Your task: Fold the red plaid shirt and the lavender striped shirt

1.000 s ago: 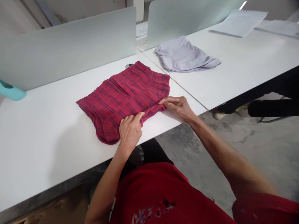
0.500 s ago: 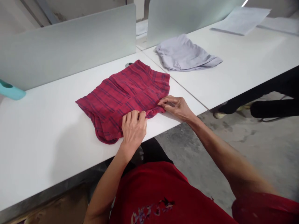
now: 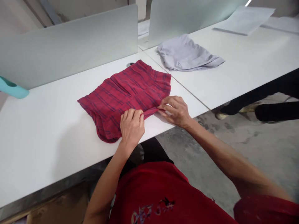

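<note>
A pair of red plaid shorts [image 3: 126, 90] with dark stripes lies folded on the white table [image 3: 42, 133]. My left hand [image 3: 132, 126] is closed on the near edge of the cloth, fingers curled over the fabric. Further right along that edge, my right hand [image 3: 175, 110] pinches the cloth between thumb and fingers. Between both hands the edge is drawn into a narrow, fairly straight strip. The fingertips of my left hand are partly hidden.
Pale grey folded cloth [image 3: 187, 54] lies beyond the seam at the back right. White sheets [image 3: 245, 20] are farther right. Frosted dividers [image 3: 77, 46] line the back. A turquoise object [image 3: 14, 88] stands at left. Another person's leg [image 3: 252, 96] shows beyond the table edge.
My right hand has shifted slightly and now pinches the near edge lower down. The edge between my hands looks straighter. My left hand has moved slightly left.
</note>
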Demonstrator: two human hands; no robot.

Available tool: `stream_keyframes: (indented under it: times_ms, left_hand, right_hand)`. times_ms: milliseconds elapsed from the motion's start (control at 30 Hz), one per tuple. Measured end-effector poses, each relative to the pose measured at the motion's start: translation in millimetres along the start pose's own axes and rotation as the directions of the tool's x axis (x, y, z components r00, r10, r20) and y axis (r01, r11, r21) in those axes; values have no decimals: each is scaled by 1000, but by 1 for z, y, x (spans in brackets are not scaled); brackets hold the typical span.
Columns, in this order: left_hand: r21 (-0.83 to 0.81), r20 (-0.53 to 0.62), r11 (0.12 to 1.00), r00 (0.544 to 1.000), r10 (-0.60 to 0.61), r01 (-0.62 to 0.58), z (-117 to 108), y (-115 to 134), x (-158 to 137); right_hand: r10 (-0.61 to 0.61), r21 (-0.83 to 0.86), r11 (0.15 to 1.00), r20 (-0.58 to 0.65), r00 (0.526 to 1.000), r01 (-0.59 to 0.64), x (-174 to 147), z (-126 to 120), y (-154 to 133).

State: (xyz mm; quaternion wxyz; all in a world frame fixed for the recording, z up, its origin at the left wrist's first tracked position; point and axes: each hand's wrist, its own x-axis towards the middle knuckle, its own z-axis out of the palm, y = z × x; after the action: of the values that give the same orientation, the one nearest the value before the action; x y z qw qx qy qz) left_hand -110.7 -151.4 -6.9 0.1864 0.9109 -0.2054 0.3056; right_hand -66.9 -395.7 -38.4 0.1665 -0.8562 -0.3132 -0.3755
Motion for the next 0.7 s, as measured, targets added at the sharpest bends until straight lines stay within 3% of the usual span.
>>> stream_keyframes:
  times_ms: [167, 400, 533, 700]
  left_hand:
    - [-5, -12, 999, 999, 43, -43, 0, -6, -6]
    - [46, 165, 995, 983, 82, -91, -15, -8, -21]
    - [140, 251, 987, 967, 37, -74, -30, -18, -36]
    - [223, 253, 967, 966, 63, -122, -33, -23, -38]
  right_hand:
    - [35, -28, 999, 12, 999, -35, 0, 1, 1]
    - [184, 52, 979, 204, 962, -198, 1, -1, 7]
    - [156, 130, 971, 289, 945, -200, -6, -4, 23]
    - [141, 215, 956, 253, 957, -198, -15, -4, 42]
